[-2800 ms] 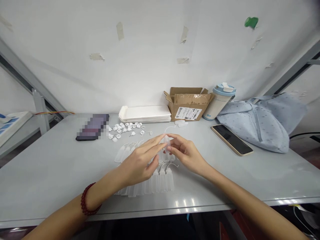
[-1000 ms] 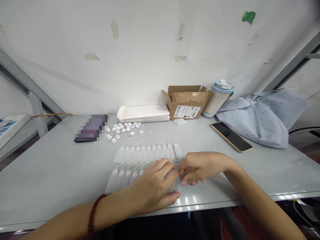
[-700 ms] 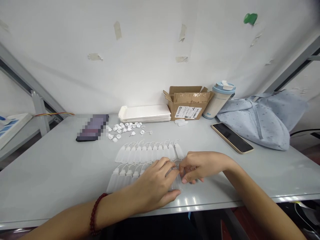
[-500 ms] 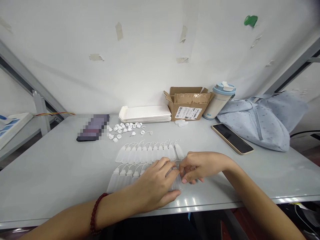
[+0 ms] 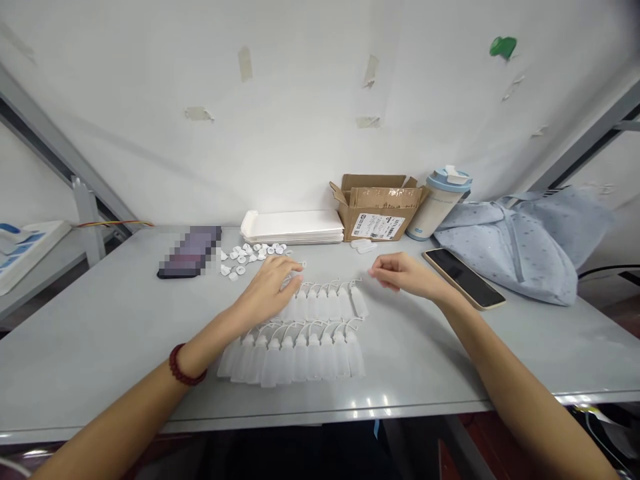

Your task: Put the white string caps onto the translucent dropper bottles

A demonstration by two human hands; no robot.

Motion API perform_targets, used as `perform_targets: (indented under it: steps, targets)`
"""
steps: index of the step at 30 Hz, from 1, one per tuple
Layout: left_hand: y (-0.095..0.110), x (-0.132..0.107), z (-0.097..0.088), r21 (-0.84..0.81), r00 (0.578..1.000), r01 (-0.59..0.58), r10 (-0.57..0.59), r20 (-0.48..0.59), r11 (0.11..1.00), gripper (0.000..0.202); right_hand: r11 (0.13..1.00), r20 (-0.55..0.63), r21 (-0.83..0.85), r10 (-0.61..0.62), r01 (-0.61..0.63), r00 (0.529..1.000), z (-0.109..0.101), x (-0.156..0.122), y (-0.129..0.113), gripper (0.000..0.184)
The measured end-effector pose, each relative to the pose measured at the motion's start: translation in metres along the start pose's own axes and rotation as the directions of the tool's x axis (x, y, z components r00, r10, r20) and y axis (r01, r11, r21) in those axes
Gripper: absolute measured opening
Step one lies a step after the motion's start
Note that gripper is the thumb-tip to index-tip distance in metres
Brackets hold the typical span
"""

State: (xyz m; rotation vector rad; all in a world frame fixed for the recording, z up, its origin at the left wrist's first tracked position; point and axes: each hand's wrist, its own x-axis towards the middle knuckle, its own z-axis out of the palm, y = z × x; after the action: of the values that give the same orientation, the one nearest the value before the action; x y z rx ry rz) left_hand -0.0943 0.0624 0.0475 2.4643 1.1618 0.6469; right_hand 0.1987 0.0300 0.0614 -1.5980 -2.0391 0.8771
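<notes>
Two rows of small translucent squeeze bottles with thin looped necks lie on the grey table. The front row (image 5: 300,357) is in full view, while my left hand (image 5: 270,290) covers the left part of the back row (image 5: 327,305). That hand hovers close to a pile of white caps (image 5: 247,252), thumb and fingers apart, with nothing visible in them. My right hand (image 5: 403,275) is just beyond the right end of the back row, its fingers curled together and no object showing between them. Two or so loose translucent bottles (image 5: 365,246) lie behind it, near the box.
At the back stand a stack of white trays (image 5: 295,227), an open cardboard box (image 5: 383,210) and a tumbler (image 5: 440,203). A phone (image 5: 465,277) and a blue cloth bag (image 5: 505,247) lie to the right. Another, blurred-out phone (image 5: 193,250) lies left.
Both hands have lifted off the right end of the front row. My left hand has moved left and back toward the caps, my right hand back and slightly right. The front row is now uncovered.
</notes>
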Motion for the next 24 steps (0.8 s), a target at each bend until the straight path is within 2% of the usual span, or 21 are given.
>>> perform_targets:
  steps: [1,2,3,7,13,20,24]
  targets:
    - [-0.008,0.003,0.0,0.026,1.0,-0.007,0.007,0.011,1.0,0.03,0.992,-0.187,-0.125,-0.05,0.027,0.981,0.001,0.006,0.01,0.023]
    - [-0.014,0.006,0.0,0.049,0.999,-0.027,0.025,0.029,0.998,0.032,0.962,-0.336,-0.269,-0.137,0.044,0.932,0.002,0.012,0.02,0.019]
    - [-0.02,0.009,0.002,0.07,0.998,-0.047,0.043,0.052,0.996,0.033,0.948,-0.383,-0.315,-0.172,0.047,0.908,0.004,0.018,0.029,0.017]
    - [-0.03,0.018,0.012,0.137,0.987,-0.144,0.133,0.09,0.98,0.038,0.909,-0.381,-0.404,-0.271,0.104,0.884,0.014,0.038,0.054,0.032]
    - [-0.032,0.024,0.019,0.176,0.973,-0.225,0.211,0.097,0.958,0.035,0.819,-0.302,-0.561,-0.338,0.121,0.891,0.027,0.048,0.071,0.043]
    - [-0.028,0.022,0.018,0.173,0.974,-0.219,0.204,0.097,0.96,0.035,0.806,-0.302,-0.579,-0.347,0.118,0.888,0.023,0.045,0.067,0.044]
    - [-0.027,0.021,0.016,0.18,0.982,-0.189,0.181,0.059,0.965,0.036,0.814,-0.309,-0.57,-0.34,0.113,0.888,0.022,0.043,0.064,0.042]
